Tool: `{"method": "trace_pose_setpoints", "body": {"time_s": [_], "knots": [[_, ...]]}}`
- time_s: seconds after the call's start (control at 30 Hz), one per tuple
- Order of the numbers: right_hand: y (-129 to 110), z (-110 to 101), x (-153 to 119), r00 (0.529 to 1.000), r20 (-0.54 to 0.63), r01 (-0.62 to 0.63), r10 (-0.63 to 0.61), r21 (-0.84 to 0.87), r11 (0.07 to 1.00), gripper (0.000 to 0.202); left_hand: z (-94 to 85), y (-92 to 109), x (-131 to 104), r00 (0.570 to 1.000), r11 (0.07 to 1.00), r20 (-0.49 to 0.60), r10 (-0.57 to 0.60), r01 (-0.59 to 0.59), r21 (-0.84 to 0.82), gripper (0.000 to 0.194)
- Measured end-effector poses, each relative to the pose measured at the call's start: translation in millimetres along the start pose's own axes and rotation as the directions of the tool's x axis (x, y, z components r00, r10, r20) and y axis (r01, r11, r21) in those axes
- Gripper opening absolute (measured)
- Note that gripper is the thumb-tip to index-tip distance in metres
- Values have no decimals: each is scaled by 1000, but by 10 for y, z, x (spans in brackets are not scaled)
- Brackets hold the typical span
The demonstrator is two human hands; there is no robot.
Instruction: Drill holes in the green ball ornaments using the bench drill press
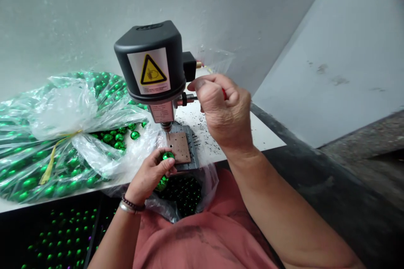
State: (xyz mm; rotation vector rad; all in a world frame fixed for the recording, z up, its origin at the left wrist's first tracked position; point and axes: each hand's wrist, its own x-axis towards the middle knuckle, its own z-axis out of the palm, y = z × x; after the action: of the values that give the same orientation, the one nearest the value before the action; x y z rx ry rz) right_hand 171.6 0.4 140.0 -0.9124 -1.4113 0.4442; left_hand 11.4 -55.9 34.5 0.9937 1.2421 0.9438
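A small bench drill press (pixel 151 59) with a black head and a yellow warning label stands in front of me. My right hand (pixel 224 109) is closed around its feed lever, with a bit of red knob showing between the fingers. Pinched in my left hand (pixel 156 168) is a shiny green ball (pixel 168 156), at the near left edge of the brown work plate (pixel 181 147). The thin drill bit (pixel 169 136) points down over that plate, which has a dark hole in it. A second green ball (pixel 162 183) shows just under my left hand; whether my fingers touch it is unclear.
Clear plastic bags (pixel 69 113) full of green balls cover the left of the white table (pixel 265 136). Dark shavings lie around the drill base. Below the table edge hangs an opened bag (pixel 210 185) over many small green balls. A black tray (pixel 19 235) of green balls sits lower left.
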Motion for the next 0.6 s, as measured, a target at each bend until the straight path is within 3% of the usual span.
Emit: {"method": "trace_pose_setpoints", "body": {"time_s": [0.07,0.13,0.23,0.33,0.47,0.6], "knots": [[6,-5,-4,1000,7,-5,5,2,1000,22,-45,6,42,999,984,35,-3,-3,180,54],[12,-7,-7,1000,13,-2,2,8,1000,22,-124,45,122,1000,959,-16,-20,24,281,61],[16,-5,-9,1000,21,1,-2,16,1000,22,-271,120,289,995,940,-100,-18,51,339,70],[11,-4,-8,1000,17,-13,13,8,1000,22,-376,155,451,997,925,-71,-22,47,376,68],[-10,-15,-3,1000,14,-17,17,6,1000,23,-394,115,583,998,838,-52,39,-4,546,59],[-33,-37,7,998,42,-38,38,-4,999,23,-360,66,623,997,809,-63,50,-4,587,62]]}}
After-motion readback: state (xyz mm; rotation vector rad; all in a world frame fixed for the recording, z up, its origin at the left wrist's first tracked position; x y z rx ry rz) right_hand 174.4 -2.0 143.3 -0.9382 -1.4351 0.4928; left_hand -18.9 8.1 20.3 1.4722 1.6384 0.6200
